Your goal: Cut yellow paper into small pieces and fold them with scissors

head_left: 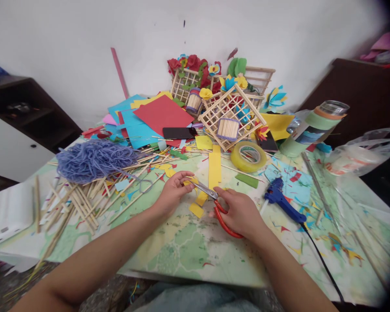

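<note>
My left hand (174,193) pinches a small yellow paper piece (189,181) between thumb and fingers. Wrapped round the red handles of a pair of scissors (223,220) is my right hand (238,210). The blades point left and reach the paper at my left fingertips. Just beyond my hands lies a yellow paper strip (215,167). Small yellow squares (196,210) rest on the table between my hands, below the scissors.
Blue yarn (95,160) and wooden sticks (81,201) lie at left. Coloured sheets (164,115), a phone (178,133), stick lattices with paper flowers (232,117) and tape (248,157) are behind. A blue glue gun (284,201) and a bottle (315,128) stand right.
</note>
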{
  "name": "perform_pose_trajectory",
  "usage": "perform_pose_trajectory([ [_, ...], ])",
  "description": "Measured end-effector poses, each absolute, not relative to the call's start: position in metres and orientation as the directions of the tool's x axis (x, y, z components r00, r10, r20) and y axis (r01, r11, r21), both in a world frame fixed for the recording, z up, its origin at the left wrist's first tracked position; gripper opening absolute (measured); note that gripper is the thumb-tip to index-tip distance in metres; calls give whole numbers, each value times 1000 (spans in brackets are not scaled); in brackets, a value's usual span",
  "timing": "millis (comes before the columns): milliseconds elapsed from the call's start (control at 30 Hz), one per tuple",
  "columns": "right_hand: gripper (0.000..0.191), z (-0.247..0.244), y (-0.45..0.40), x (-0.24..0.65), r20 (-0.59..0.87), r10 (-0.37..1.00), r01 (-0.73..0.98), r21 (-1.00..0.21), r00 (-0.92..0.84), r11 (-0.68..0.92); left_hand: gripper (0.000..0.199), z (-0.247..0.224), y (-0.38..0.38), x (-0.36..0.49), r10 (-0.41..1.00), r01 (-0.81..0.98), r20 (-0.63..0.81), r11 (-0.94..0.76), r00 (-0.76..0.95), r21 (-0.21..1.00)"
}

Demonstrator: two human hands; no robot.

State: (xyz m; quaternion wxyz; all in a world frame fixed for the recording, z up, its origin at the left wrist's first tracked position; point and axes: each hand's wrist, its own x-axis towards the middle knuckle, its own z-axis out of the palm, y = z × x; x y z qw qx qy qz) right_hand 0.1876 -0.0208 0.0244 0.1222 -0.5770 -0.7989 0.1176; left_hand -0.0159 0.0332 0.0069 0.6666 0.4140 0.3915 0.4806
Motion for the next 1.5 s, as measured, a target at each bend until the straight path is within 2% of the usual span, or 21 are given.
perform_pose_trajectory([
  [467, 60, 22, -21, 188, 62, 949, 859, -411, -309, 307, 39, 7, 35, -18, 964, -328, -124, 199, 236, 924],
  [867, 52, 26, -22, 187, 36, 953, 857, -428, -300, 286, 39, 7, 39, -22, 983, -228, -71, 109, 170, 968],
  [1500, 54, 23, -22, 185, 15, 956, 850, -454, -293, 267, 36, 7, 41, -22, 988, -236, -77, 108, 137, 966],
])
